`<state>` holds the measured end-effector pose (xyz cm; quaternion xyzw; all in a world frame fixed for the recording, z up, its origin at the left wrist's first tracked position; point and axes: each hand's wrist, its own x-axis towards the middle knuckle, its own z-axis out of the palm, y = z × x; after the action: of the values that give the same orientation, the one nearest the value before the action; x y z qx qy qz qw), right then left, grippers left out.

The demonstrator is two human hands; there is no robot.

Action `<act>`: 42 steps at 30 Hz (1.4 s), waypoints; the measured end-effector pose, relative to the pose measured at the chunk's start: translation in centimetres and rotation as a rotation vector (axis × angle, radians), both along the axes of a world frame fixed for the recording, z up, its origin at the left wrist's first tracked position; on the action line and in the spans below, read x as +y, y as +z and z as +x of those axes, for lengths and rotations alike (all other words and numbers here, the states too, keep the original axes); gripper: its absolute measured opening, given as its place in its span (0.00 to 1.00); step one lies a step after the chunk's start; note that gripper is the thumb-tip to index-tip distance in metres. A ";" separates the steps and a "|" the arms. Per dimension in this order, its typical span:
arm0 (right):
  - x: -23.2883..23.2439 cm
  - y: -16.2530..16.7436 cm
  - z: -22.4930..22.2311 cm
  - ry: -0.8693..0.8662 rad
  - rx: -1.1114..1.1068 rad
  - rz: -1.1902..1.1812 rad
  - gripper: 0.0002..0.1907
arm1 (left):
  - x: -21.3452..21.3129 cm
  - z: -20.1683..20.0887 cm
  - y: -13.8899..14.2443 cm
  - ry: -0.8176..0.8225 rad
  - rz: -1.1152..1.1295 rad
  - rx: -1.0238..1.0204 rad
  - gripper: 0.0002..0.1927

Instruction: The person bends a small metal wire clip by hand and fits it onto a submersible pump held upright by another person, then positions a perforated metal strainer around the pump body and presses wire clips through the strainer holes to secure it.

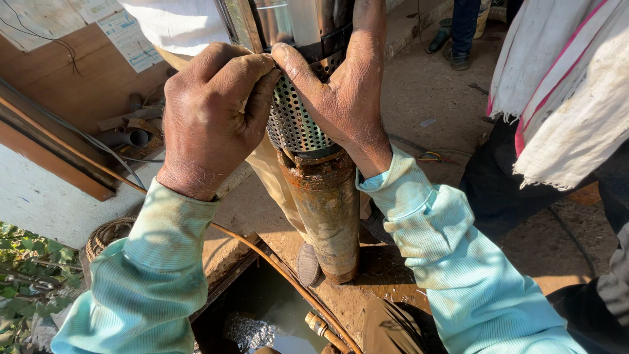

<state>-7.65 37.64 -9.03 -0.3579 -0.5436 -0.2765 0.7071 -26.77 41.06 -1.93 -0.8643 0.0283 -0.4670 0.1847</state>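
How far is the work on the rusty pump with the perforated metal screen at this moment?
Done: the rusty pump stands upright on the wet concrete ledge, beside the water-filled pit. In hand: the left hand and right hand both grip the perforated screen, which sits around the pump. Left: I cannot tell whether the screen is fixed or loose; no tool shows near the hands.

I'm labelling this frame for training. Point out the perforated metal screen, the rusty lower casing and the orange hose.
perforated metal screen [295, 128], head view, on its holed wall below the fingers.
rusty lower casing [327, 213], head view, mid-body.
orange hose [275, 265], head view, on its curve beside the casing.
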 end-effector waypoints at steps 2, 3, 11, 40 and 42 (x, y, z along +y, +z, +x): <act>-0.1 0.1 -0.1 0.027 -0.004 0.014 0.38 | -0.1 0.0 -0.1 0.017 0.017 -0.006 0.08; -0.1 0.1 -0.2 0.037 -0.006 0.020 0.37 | -0.2 0.1 -0.2 0.014 0.036 -0.020 0.09; 0.1 -0.2 0.3 -0.045 -0.023 0.014 0.37 | -0.8 0.5 -0.7 0.044 0.099 -0.078 0.09; -3.3 2.3 -0.7 -0.217 -0.383 -0.146 0.14 | 2.7 -0.8 -0.9 0.014 0.132 -0.082 0.12; -2.9 2.4 -0.9 -0.155 -0.365 -0.138 0.13 | 3.1 -0.8 -0.9 0.001 0.127 -0.087 0.11</act>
<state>-8.56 34.77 -6.60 -0.3903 -0.6512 -0.3522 0.5474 -27.58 44.11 -2.80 -0.8297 0.0495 -0.5014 0.2403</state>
